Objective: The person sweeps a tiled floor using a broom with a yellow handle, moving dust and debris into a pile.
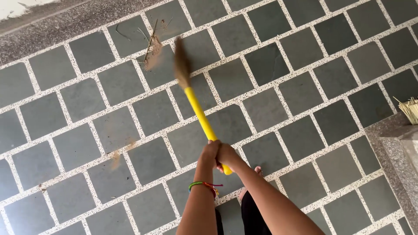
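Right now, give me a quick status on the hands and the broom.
Left hand and right hand both shut on broom handle. Bristles blurred over tile floor. Brown dust beside bristles. Bare foot below hands.

I see a floor [300, 93] of dark grey square stone tiles set in wide, pale speckled joints, the grid running on a slant across my view. Beyond the tiles, at the far left corner, a rough grey speckled border strip [56, 19] runs along their edge, with a patch of whitish surface [13, 6] past it. On the opposite side of the tiles, low at the right, sits a speckled grey stone ledge [398, 148]. Even daylight falls over the tiles, with no hard shadows.
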